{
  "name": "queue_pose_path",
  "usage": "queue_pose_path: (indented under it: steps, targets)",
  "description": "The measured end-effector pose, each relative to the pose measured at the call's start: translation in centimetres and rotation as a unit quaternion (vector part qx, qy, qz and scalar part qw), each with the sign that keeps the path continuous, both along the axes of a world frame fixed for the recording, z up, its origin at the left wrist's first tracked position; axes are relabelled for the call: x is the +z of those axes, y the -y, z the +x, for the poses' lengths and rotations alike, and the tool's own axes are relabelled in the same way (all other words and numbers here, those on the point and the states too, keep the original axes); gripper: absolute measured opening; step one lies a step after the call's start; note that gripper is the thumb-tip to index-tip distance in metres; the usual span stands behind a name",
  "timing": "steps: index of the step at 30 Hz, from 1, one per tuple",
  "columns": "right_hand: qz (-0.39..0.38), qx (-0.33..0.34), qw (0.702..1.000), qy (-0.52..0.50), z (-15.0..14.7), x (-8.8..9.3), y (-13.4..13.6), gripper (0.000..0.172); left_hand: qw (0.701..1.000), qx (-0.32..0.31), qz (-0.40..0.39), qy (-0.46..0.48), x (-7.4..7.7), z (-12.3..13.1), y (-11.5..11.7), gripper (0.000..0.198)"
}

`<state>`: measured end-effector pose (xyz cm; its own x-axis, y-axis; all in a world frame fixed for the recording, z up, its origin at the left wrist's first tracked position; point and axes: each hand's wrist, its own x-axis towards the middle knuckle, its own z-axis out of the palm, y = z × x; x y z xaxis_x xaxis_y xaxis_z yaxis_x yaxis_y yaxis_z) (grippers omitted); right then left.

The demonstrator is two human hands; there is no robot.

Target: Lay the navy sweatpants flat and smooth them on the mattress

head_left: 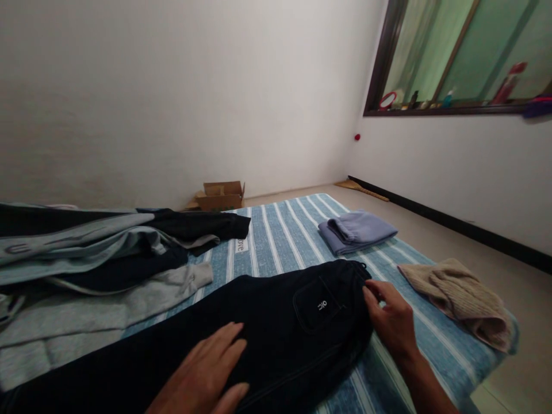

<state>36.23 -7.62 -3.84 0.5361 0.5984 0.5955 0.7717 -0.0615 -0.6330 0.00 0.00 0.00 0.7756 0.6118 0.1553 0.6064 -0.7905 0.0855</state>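
Note:
Dark navy trousers [276, 328] lie across a blue-and-white striped mattress [284, 247], with a small logo on a back pocket [317, 303]. My left hand [202, 368] rests flat on the trouser leg, its fingers apart and holding nothing. At the waistband end, my right hand [390, 316] pinches the trouser edge between its fingertips. A folded lavender garment [357, 232] lies beyond the trousers, and a crumpled beige knit cloth [461, 302] sits close to my right hand.
A heap of grey and black clothing [95, 259] covers the mattress's left side. A cardboard box [221, 196] stands on the floor by the far wall. A tiled floor [513, 379] runs beside the mattress, below a wall with a mirror [448, 57].

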Motion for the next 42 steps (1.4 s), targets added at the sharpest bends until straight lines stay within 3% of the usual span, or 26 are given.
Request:
queue_pose_path:
  steps: [3,5,9,14,19,22,24,26,28,30,37,42]
  targets:
    - [-0.039,-0.042,0.995,-0.076,1.9,-1.1,-0.8,0.034,0.994,-0.071,-0.083,-0.019,3.6,8.7,1.0,0.031]
    - [-0.054,-0.043,0.989,-0.130,2.4,-1.8,-1.2,0.039,0.985,-0.122,-0.115,-0.035,4.5,13.8,1.6,0.016]
    - [-0.062,-0.037,0.984,-0.166,2.8,-2.8,-1.4,0.041,0.988,-0.132,-0.078,-0.024,3.2,20.9,1.8,0.016]
    - [-0.074,-0.028,0.979,-0.188,3.5,-3.5,-1.3,0.037,0.994,-0.087,-0.070,-0.019,0.5,25.5,1.3,0.024]
    - [-0.083,-0.016,0.980,-0.180,3.5,-3.4,-1.4,0.032,0.992,-0.059,-0.113,0.000,-1.3,26.3,0.4,0.017]
    - [-0.089,-0.023,0.981,-0.168,3.3,-3.3,-1.6,0.031,0.975,-0.051,-0.197,0.086,-1.9,26.0,-1.1,0.013]
    - [-0.091,-0.032,0.981,-0.169,3.1,-3.3,-1.6,0.032,0.940,-0.032,-0.286,0.181,-2.0,25.6,-2.4,0.014]
    - [-0.092,-0.040,0.979,-0.175,2.9,-3.3,-1.6,0.035,0.881,-0.015,-0.388,0.271,-2.0,25.2,-3.7,0.018]
    - [-0.101,-0.042,0.978,-0.178,2.8,-3.1,-1.8,0.039,0.815,-0.011,-0.478,0.328,-1.8,24.8,-4.7,0.019]
    - [-0.126,-0.037,0.977,-0.168,2.8,-2.8,-2.0,0.042,0.772,-0.005,-0.529,0.353,-1.5,24.5,-5.0,0.018]
    - [-0.185,-0.022,0.974,-0.129,3.9,-1.1,-3.3,0.027,0.744,-0.007,-0.553,0.376,-0.1,24.3,-4.0,0.019]
    - [-0.243,-0.059,0.965,-0.083,4.2,-1.2,-3.3,0.019,0.634,0.051,-0.640,0.431,-0.2,23.9,-5.5,0.018]
